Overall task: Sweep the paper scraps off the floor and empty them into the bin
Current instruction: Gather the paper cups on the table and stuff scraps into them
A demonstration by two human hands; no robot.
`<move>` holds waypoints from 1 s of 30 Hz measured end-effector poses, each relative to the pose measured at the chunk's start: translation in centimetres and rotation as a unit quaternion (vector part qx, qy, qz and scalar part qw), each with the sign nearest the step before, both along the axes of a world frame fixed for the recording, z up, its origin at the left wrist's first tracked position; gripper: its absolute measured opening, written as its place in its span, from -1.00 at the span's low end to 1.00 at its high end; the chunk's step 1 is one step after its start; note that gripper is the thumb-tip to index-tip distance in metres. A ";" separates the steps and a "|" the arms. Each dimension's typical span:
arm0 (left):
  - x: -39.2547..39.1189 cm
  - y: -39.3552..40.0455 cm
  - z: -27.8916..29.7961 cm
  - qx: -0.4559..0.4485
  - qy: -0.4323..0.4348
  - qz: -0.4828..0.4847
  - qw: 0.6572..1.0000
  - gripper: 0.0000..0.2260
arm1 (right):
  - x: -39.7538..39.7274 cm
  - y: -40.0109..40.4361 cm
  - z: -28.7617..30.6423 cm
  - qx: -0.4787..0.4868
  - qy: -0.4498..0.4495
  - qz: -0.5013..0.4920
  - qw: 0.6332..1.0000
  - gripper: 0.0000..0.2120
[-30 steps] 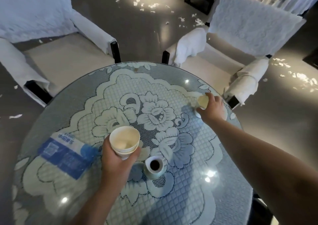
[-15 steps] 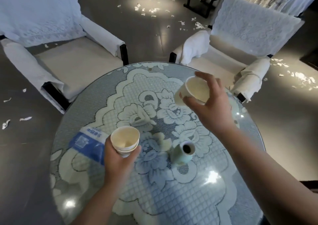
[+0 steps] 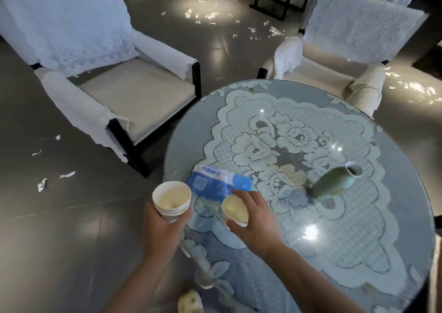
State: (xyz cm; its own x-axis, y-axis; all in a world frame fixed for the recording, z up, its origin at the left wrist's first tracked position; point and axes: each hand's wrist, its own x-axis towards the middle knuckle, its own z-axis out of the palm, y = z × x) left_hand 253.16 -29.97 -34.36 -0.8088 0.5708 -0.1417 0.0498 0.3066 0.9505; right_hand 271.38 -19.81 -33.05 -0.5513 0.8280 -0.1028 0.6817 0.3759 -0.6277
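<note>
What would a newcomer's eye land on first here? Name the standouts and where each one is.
First, the two paper cups at bottom centre: the left hand grips a stacked pair of cups, the right hand holds a single cup beside it. Behind them a lace-covered round table bears a green vase and a blue packet. White paper scraps litter the dark floor beyond the two armchairs.

Paper scraps (image 3: 210,16): small, white, torn and crumpled, scattered on the dark glossy floor (image 3: 59,241). Densest cluster lies far off in a bright patch of light between the two armchairs. A second bright spread (image 3: 417,89) lies at the right edge, beyond the right armchair. A few loose strips (image 3: 67,175) lie left, near the left armchair's front leg, well apart from each other.
</note>
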 end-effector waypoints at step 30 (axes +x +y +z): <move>2.6 -1.3 -0.6 -0.004 -0.010 -0.007 1.000 -0.28 | -2.2 8.7 -2.1 -0.074 -0.087 -0.135 0.984 -0.91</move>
